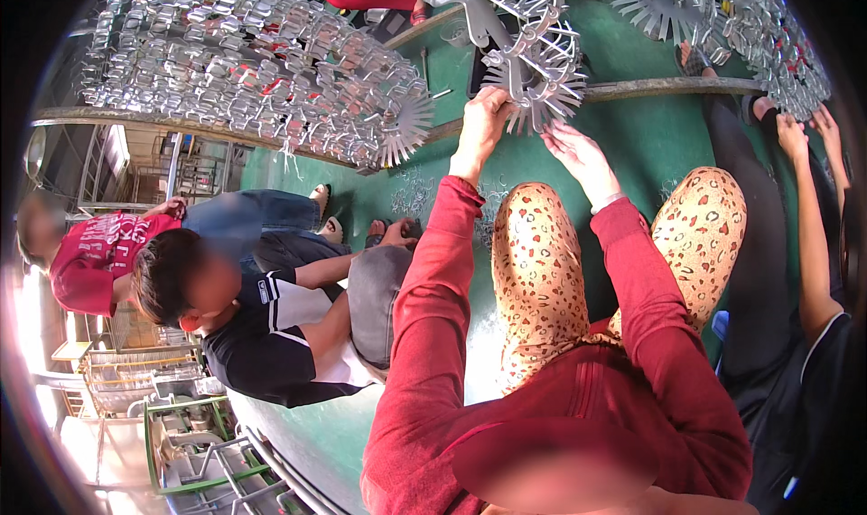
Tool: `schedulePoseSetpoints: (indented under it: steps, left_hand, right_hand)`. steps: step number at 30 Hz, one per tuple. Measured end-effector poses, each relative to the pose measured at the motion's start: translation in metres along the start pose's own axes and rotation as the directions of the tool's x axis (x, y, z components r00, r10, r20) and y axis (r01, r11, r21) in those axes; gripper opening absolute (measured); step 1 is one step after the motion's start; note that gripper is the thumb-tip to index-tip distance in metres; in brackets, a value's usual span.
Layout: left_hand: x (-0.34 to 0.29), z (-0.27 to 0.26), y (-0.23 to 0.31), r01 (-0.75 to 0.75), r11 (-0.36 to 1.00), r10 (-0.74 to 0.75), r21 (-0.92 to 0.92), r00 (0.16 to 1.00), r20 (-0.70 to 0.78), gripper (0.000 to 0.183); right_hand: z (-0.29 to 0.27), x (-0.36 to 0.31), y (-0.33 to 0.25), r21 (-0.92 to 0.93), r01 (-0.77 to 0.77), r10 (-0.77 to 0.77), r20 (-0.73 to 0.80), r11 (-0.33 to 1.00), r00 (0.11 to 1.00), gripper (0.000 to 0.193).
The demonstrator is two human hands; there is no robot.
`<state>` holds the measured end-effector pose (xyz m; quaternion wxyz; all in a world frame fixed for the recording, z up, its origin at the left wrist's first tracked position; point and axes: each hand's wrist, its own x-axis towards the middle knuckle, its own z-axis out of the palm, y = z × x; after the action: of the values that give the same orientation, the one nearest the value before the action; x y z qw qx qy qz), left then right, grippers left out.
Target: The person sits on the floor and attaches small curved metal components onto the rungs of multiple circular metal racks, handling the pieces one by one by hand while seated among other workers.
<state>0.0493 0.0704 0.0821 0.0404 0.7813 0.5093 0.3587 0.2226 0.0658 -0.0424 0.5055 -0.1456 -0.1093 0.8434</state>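
Observation:
My left hand point(483, 116) reaches up in a red sleeve and grips the lower edge of a silver metal cluster point(533, 59) of spiky, fan-shaped cast pieces. My right hand point(582, 156) is just right of it, fingers spread, with the fingertips touching the cluster's spiky underside. The cluster hangs by a long metal bar point(668, 88) that crosses the view. My knees in leopard-print trousers point(542, 262) sit below both hands, over a green floor point(646, 140).
A long roll of silver metal parts point(253, 72) fills the upper left. Two people point(226, 289) sit close on my left. On the right, another person's hand point(793, 135) reaches to a second pile of metal parts point(759, 27). Wire racks point(153, 379) stand lower left.

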Motion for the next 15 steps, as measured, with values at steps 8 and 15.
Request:
schedulePoseSetpoints:
  steps: [8,15]
  left_hand:
    - [0.009,-0.015,-0.006,-0.155,0.988,0.151,0.017,0.977,0.153,0.019]
    - [0.014,-0.027,0.005,-0.204,0.978,0.189,0.044,0.956,0.225,0.012]
  right_hand:
    - [0.008,0.012,0.007,-0.186,-0.024,-0.014,-0.201,0.982,0.979,0.025]
    - [0.008,0.015,0.009,-0.267,0.005,-0.06,-0.195,0.964,0.979,0.02]
